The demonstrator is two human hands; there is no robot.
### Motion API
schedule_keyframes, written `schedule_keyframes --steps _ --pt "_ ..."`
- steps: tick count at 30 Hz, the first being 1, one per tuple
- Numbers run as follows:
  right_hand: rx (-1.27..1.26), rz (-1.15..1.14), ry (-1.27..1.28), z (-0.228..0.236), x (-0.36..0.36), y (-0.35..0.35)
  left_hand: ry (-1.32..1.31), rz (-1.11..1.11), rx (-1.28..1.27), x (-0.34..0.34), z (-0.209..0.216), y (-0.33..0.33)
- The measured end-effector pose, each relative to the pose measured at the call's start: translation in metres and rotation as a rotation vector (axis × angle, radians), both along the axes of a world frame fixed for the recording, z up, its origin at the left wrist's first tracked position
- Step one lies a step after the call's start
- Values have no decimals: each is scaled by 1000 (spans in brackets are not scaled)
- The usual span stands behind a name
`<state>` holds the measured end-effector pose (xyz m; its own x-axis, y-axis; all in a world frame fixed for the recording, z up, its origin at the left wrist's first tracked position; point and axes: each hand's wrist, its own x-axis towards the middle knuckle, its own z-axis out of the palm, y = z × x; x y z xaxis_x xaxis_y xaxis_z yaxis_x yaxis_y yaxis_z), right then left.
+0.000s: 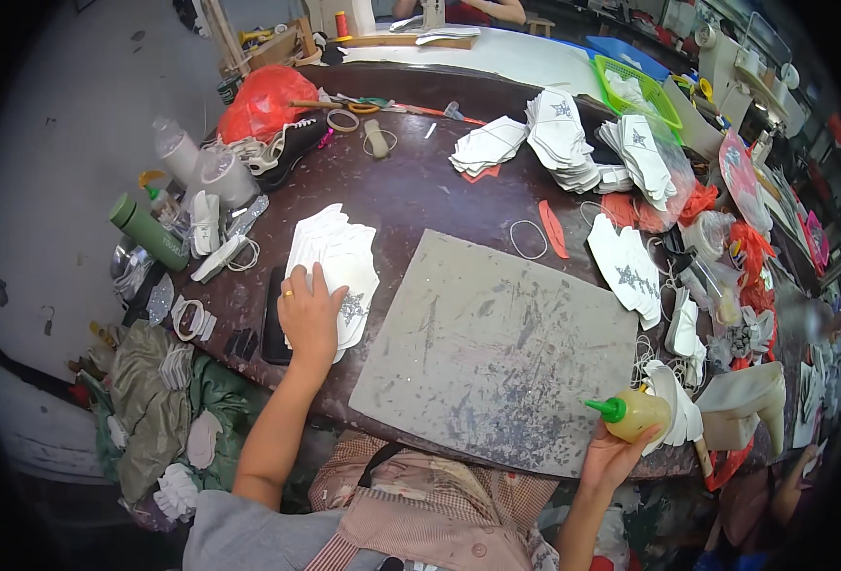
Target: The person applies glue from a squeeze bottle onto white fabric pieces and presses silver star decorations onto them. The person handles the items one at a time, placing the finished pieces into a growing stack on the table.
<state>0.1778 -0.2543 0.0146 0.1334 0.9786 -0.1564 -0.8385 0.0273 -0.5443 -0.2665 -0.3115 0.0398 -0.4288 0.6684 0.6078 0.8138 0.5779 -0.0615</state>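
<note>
My left hand (310,319) lies with its fingers stretched out over a stack of white cut shoe pieces (337,249), which carry a dark glittery star. Part of a dark flat object (276,328) shows beneath that stack. At the lower right, my right hand (613,461) is wrapped round a yellowish squeeze bottle (645,416) with a green nozzle that points left. The bottle is above the right edge of a worn grey board (497,352). White curved pieces (675,404) sit just to the right of the bottle.
More stacks of white pieces (558,138) stand at the far right. Another fan of star pieces (627,271) lies right of the board. A black and white shoe (287,152), a red plastic bag (268,103) and a green flask (149,233) line the left side. A green basket (637,95) is behind.
</note>
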Motion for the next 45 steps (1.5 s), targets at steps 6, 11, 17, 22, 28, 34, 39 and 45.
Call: schedule_keyframes --steps 6,11,17,22,28,34,39,45 --pt "21 -4 2 -4 3 0 -74 2 28 3 1 0" --pt "19 -7 -14 -5 3 -2 -24 -100 115 5 1 1" --pt "5 24 -43 -9 2 -1 -725 -485 392 42 30 -10" --pt "28 104 -189 2 -6 -3 -933 -837 178 122 43 -9" --pt "30 177 -466 21 -45 -4 -570 -759 -300 134 15 -28" --pt "11 228 -598 21 -68 7 -759 -887 -458 113 29 -30" --pt "0 226 -679 22 -76 14 -762 -889 -472 113 28 -31" --pt "-25 249 -757 29 -75 8 -725 -898 -471 113 30 -29"
